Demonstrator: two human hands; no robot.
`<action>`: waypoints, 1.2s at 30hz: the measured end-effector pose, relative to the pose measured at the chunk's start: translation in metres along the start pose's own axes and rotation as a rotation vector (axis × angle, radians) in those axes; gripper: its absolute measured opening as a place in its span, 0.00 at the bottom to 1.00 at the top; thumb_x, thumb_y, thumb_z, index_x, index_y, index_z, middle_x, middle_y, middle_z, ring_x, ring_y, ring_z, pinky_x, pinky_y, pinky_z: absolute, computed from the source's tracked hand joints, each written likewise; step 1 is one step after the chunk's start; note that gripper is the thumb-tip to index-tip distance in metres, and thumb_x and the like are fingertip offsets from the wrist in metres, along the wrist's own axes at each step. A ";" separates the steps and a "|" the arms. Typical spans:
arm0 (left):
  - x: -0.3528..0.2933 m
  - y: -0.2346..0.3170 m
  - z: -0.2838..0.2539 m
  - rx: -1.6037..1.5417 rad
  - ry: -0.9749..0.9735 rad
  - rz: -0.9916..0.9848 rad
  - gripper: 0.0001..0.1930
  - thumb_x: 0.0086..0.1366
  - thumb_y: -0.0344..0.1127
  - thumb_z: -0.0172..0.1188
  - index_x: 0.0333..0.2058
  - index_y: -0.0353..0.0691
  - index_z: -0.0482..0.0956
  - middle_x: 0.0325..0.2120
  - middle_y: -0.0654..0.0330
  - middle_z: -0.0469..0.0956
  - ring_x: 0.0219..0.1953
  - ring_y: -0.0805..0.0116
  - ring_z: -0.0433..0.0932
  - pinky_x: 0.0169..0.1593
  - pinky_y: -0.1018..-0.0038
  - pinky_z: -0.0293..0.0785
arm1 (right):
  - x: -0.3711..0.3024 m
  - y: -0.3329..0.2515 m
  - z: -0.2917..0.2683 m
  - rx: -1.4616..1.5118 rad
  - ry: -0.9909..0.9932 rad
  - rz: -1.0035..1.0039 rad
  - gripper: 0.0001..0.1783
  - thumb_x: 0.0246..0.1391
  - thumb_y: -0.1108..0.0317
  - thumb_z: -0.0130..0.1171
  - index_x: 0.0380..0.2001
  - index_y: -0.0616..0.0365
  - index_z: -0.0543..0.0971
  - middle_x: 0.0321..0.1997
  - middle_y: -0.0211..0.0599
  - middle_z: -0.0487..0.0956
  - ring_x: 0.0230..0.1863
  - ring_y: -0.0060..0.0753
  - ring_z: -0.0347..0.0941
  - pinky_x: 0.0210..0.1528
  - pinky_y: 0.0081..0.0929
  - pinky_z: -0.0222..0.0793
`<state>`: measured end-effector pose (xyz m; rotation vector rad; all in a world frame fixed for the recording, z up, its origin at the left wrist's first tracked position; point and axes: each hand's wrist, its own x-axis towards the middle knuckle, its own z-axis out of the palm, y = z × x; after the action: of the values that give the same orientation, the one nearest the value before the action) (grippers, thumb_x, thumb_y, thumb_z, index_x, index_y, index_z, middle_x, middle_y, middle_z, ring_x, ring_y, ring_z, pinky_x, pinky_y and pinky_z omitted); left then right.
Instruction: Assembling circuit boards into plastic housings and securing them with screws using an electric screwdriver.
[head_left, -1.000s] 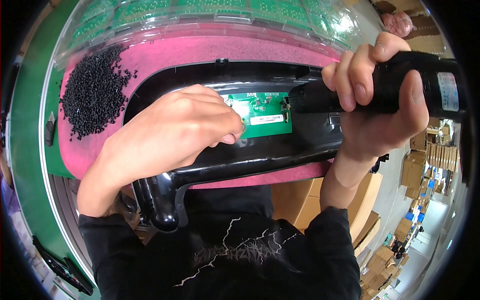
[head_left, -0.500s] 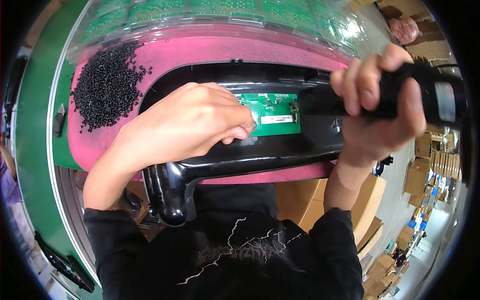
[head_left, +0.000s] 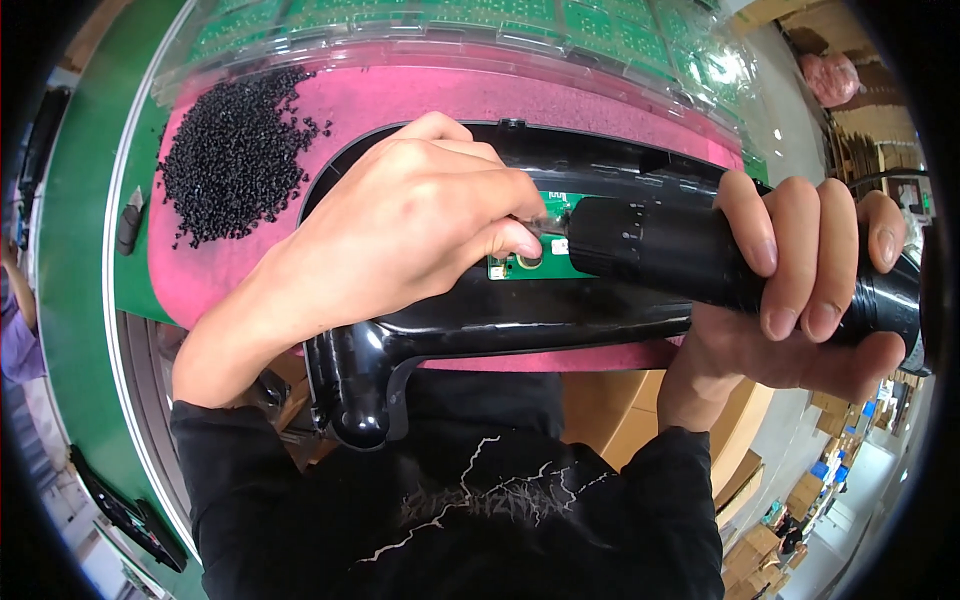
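Observation:
A black plastic housing [head_left: 560, 316] with a curved, handle-like arm lies across the pink mat, its hollow side up. Inside it sits a green circuit board [head_left: 545, 270], partly covered by my left hand [head_left: 400, 225]. That hand is closed, thumb and fingers pinched together at the tip end of the tool; what is between them is too small to make out. My right hand [head_left: 805, 275] wraps around a black electric screwdriver [head_left: 655, 243], held nearly level over the housing. The screwdriver's nose points left at the board, its tip meeting my left fingertips.
A heap of small black screws [head_left: 235, 165] covers the left of the pink mat [head_left: 365, 95]. Behind stands a clear plastic tray [head_left: 420, 50] with green boards. A small dark tool [head_left: 130, 222] lies on the green table [head_left: 90, 290]. Cardboard boxes [head_left: 640, 400] stand below the table edge.
The screwdriver has come left and lower over the board, and my right hand has shifted its grip on it. My left hand has moved right, its pinch now meeting the screwdriver's tip.

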<state>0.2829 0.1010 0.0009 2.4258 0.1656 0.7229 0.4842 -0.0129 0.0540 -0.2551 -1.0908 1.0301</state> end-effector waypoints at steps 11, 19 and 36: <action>-0.003 0.001 -0.002 0.131 0.005 -0.041 0.08 0.52 0.30 0.67 0.29 0.36 0.79 0.25 0.60 0.80 0.31 0.61 0.80 0.42 0.69 0.70 | 0.000 0.005 -0.001 -0.046 -0.010 0.009 0.22 0.49 0.57 0.69 0.42 0.50 0.69 0.25 0.20 0.72 0.26 0.18 0.69 0.48 0.25 0.59; 0.002 0.001 -0.005 0.126 0.146 -0.021 0.05 0.56 0.28 0.65 0.30 0.34 0.79 0.24 0.58 0.80 0.31 0.62 0.81 0.38 0.70 0.73 | 0.000 0.011 -0.003 -0.080 0.005 0.054 0.24 0.50 0.55 0.69 0.45 0.49 0.69 0.25 0.20 0.70 0.27 0.20 0.68 0.48 0.30 0.57; -0.004 0.003 -0.010 0.001 0.126 -0.298 0.03 0.63 0.24 0.58 0.35 0.32 0.74 0.21 0.51 0.78 0.27 0.57 0.82 0.31 0.70 0.75 | 0.015 0.030 0.018 -0.531 0.055 0.213 0.26 0.54 0.48 0.62 0.46 0.56 0.71 0.24 0.26 0.69 0.23 0.22 0.65 0.50 0.32 0.69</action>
<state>0.2740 0.1026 0.0081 2.2879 0.5635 0.7362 0.4535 0.0103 0.0530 -0.8360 -1.2933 0.8961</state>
